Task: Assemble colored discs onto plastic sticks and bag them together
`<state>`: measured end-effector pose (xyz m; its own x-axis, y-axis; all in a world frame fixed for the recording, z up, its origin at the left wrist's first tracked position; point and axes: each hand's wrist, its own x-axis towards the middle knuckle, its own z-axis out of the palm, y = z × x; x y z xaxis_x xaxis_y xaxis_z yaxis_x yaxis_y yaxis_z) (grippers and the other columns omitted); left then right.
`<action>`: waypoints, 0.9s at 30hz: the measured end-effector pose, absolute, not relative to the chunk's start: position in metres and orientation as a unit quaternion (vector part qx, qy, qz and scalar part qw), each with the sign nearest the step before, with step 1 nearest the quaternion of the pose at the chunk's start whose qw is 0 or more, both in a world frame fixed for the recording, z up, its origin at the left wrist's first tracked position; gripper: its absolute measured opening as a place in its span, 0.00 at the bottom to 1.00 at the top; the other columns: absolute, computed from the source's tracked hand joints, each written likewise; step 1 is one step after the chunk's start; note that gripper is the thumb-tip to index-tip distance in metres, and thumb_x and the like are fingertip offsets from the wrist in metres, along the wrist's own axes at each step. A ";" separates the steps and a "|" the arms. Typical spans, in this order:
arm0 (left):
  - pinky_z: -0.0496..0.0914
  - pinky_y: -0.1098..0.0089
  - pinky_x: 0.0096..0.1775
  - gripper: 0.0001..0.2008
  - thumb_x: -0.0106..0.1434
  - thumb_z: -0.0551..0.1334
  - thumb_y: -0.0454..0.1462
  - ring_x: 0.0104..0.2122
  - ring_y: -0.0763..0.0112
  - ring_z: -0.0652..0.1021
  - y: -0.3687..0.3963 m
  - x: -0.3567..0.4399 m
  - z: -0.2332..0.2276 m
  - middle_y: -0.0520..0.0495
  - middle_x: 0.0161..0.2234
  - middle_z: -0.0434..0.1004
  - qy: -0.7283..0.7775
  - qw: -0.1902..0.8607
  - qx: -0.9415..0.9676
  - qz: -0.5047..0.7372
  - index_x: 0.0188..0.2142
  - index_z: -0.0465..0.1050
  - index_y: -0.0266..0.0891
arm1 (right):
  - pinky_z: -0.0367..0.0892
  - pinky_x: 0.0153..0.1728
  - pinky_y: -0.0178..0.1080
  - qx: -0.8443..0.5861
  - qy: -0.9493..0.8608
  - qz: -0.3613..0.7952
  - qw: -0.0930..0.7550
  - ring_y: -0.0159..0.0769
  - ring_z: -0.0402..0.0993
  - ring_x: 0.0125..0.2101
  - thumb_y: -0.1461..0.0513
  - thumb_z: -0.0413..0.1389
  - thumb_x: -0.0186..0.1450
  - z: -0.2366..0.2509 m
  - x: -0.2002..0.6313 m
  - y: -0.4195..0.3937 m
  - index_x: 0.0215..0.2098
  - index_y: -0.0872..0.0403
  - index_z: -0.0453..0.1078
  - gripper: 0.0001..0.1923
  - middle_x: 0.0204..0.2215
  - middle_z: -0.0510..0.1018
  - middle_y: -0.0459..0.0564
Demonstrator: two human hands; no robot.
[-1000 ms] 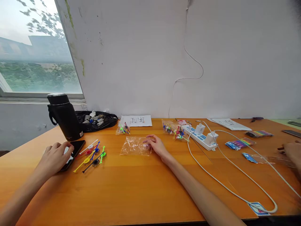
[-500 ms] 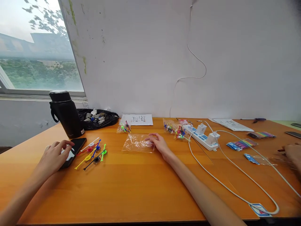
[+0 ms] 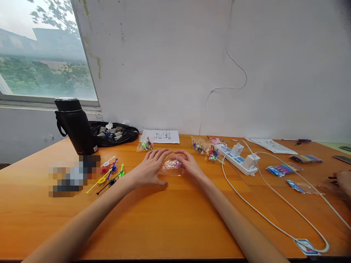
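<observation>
A clear plastic bag [image 3: 172, 166] lies on the orange wooden table [image 3: 170, 219], in the middle of the view. My left hand [image 3: 151, 167] rests flat over the bag's left part, fingers spread. My right hand [image 3: 189, 164] curls its fingers over the bag's right edge and pinches it. Most of the bag is hidden under the two hands. To the left lie several coloured plastic sticks with round heads [image 3: 109, 176].
A black flask [image 3: 73, 126] and a black bag of small parts [image 3: 115, 134] stand at the back left, next to a blurred patch [image 3: 73, 176]. Small bags of coloured pieces [image 3: 206, 149], a power strip [image 3: 238, 157] with white cable and colourful packets [image 3: 282, 169] lie right. Another person's hand [image 3: 344, 179] is at the right edge.
My left hand left the phone at the left and moved right onto the clear bag. My right hand stayed on the bag's right edge. The view shifted slightly.
</observation>
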<state>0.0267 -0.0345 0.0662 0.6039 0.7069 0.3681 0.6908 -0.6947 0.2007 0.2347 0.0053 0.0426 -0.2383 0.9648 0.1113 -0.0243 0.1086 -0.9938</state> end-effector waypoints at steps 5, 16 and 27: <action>0.59 0.47 0.59 0.44 0.53 0.68 0.46 0.59 0.46 0.65 -0.007 0.017 0.053 0.39 0.60 0.64 0.403 0.033 0.879 0.253 0.66 0.51 0.46 | 0.71 0.35 0.35 -0.410 -0.583 0.521 0.469 0.31 0.76 0.30 0.56 0.59 0.60 0.042 0.243 0.015 0.45 0.53 0.66 0.17 0.36 0.83 0.51; 0.63 0.51 0.58 0.32 0.58 0.64 0.39 0.58 0.50 0.65 -0.014 0.001 0.047 0.41 0.56 0.65 0.427 0.048 0.847 0.314 0.60 0.56 0.45 | 0.73 0.35 0.38 -0.420 -0.634 0.421 0.494 0.33 0.76 0.30 0.56 0.63 0.59 0.037 0.251 0.019 0.44 0.54 0.69 0.18 0.33 0.78 0.49; 0.72 0.60 0.49 0.28 0.56 0.66 0.38 0.58 0.55 0.68 -0.004 0.010 0.028 0.40 0.56 0.65 0.428 0.190 0.767 0.439 0.55 0.59 0.42 | 0.68 0.44 0.39 -0.412 -0.594 0.270 0.637 0.37 0.74 0.41 0.57 0.52 0.67 0.060 0.243 0.002 0.43 0.53 0.69 0.10 0.39 0.77 0.51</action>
<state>0.0101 -0.0043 0.0277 0.2479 0.8237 0.5100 0.4904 -0.5607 0.6671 0.2432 0.0016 0.0605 0.1492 0.8324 0.5338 0.1451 0.5156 -0.8445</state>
